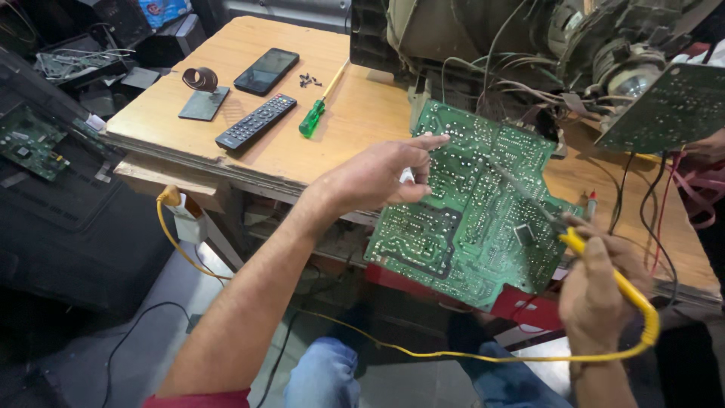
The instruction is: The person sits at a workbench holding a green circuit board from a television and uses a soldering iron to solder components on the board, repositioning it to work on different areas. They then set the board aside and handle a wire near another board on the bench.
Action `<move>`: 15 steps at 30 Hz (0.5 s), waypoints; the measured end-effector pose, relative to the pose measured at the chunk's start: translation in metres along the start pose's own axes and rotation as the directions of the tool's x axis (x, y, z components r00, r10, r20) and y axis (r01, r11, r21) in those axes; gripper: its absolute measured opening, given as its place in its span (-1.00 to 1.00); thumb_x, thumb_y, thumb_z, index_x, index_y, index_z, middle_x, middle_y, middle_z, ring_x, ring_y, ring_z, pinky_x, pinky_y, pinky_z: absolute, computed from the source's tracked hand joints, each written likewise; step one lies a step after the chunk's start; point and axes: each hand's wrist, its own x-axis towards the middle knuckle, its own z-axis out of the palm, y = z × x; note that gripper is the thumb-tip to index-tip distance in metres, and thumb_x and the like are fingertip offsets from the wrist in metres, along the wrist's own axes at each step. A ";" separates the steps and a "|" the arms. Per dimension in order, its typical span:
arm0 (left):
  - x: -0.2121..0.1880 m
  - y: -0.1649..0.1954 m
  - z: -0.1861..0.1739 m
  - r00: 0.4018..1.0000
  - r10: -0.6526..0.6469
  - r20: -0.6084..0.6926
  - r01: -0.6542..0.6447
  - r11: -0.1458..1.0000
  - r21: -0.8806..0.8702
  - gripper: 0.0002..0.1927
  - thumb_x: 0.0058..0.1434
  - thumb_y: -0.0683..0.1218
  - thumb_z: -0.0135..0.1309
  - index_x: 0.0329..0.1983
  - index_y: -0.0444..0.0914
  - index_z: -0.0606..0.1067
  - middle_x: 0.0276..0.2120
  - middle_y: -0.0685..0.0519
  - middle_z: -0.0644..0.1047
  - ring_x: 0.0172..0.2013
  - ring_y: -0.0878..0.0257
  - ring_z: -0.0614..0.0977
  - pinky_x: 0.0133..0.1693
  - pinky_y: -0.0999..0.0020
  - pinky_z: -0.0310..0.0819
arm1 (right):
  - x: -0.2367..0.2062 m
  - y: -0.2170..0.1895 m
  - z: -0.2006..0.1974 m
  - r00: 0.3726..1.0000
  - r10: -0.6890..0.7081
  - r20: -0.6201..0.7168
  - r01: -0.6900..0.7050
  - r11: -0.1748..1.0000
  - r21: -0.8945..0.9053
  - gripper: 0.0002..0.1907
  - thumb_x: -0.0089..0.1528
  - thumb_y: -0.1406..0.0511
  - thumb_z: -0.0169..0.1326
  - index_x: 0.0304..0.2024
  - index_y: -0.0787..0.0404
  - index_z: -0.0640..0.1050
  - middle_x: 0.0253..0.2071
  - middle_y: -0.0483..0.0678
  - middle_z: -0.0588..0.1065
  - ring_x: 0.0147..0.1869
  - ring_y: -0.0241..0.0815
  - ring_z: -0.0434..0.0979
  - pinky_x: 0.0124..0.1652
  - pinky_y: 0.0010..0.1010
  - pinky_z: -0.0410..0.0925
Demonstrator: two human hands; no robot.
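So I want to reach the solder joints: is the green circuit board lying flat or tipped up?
Tipped up. The green circuit board slants off the table edge, solder side showing, steadied by the left hand.

The large green circuit board (472, 208) looks matt, its solder side speckled with dull metal dots. The yellow-handled soldering iron (604, 268) has smooth plastic and a grey metal shaft. The pale wooden table (249, 147) is bare, worn plywood with rough edges. The black slab phone (266, 70) shines glossy; the black plastic remote control (256, 121) is matt.
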 end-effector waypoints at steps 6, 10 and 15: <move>-0.001 -0.003 -0.004 1.000 0.010 0.000 -0.010 0.997 -0.077 -0.84 0.11 -0.13 0.20 -0.45 -0.31 0.49 0.27 -0.18 0.43 0.11 0.00 0.63 -0.12 0.17 0.54 | -0.009 -0.047 0.004 0.998 -0.006 0.061 0.013 0.993 -0.117 -0.82 0.52 0.44 0.02 0.11 0.49 0.43 0.00 0.16 0.53 0.03 -0.01 0.61 0.11 -0.25 0.51; -0.002 -0.012 0.003 0.997 0.075 -0.037 -0.078 0.994 -0.080 -0.81 0.11 -0.11 0.24 -0.46 -0.32 0.50 0.30 -0.21 0.35 0.08 -0.02 0.61 -0.14 0.18 0.56 | -0.024 -0.074 0.016 0.986 0.121 0.111 -0.084 0.954 -0.288 -0.70 0.50 0.42 0.02 0.19 0.53 0.34 0.05 0.22 0.51 0.02 -0.04 0.61 0.09 -0.26 0.52; -0.005 -0.026 0.011 0.990 0.110 -0.084 -0.114 0.993 -0.044 -0.80 0.12 -0.10 0.25 -0.43 -0.31 0.49 0.42 -0.19 0.27 0.02 0.00 0.64 -0.10 0.20 0.56 | -0.030 -0.060 0.034 0.996 0.041 0.077 -0.018 0.962 -0.272 -0.75 0.51 0.43 0.02 0.16 0.49 0.36 0.04 0.21 0.51 0.04 -0.04 0.61 0.13 -0.25 0.52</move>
